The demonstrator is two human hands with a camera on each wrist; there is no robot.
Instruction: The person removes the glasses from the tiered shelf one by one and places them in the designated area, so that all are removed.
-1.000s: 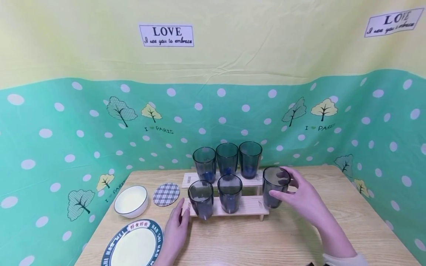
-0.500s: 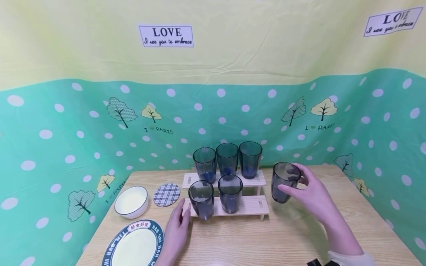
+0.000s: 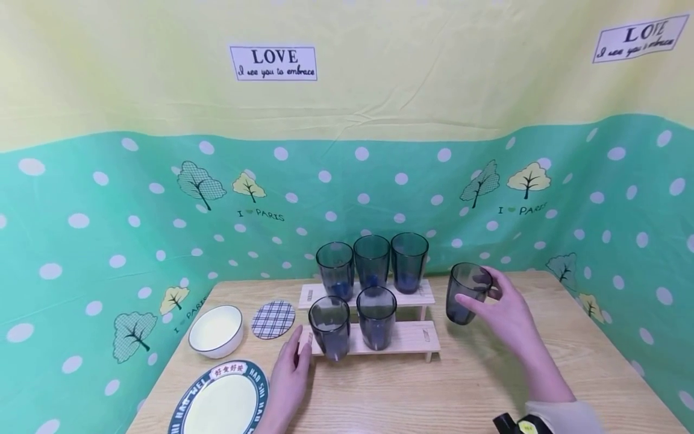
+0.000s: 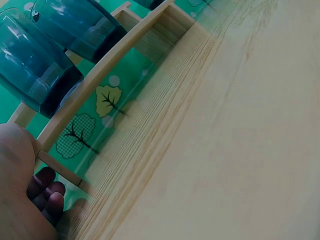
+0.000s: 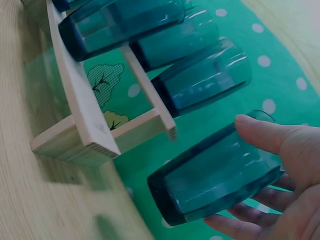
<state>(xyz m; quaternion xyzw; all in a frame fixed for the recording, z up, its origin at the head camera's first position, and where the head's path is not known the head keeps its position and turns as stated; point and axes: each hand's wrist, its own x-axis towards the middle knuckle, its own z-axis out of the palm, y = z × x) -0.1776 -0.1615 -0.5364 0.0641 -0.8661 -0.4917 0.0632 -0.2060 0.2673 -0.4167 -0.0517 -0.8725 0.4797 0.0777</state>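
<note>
My right hand (image 3: 501,307) grips a dark tinted glass tumbler (image 3: 462,301), thumb on the near side and fingers on the far side. The tumbler hangs slightly tilted, just right of the two-tier wooden rack (image 3: 409,334) and apart from it. In the right wrist view, the held tumbler (image 5: 215,175) is beyond the rack's end (image 5: 100,140). My left hand (image 3: 290,374) holds the left end of the rack's lower tier, thumb in front; in the left wrist view its curled fingers (image 4: 52,197) show past the rack's leg. Two tumblers (image 3: 331,331) stand on the lower tier, three tumblers (image 3: 372,265) on the upper.
Left of the rack lie a round checked coaster (image 3: 273,319) and a white bowl (image 3: 217,331). A plate (image 3: 255,392) with a dark green patterned rim sits near the left forearm. A polka-dot cloth (image 3: 347,199) hangs behind the wooden table (image 3: 390,398).
The right hand has moved the tumbler from the lower tier's right end outward to the right and slightly up. The left hand stays at the rack. The head view has shifted slightly.
</note>
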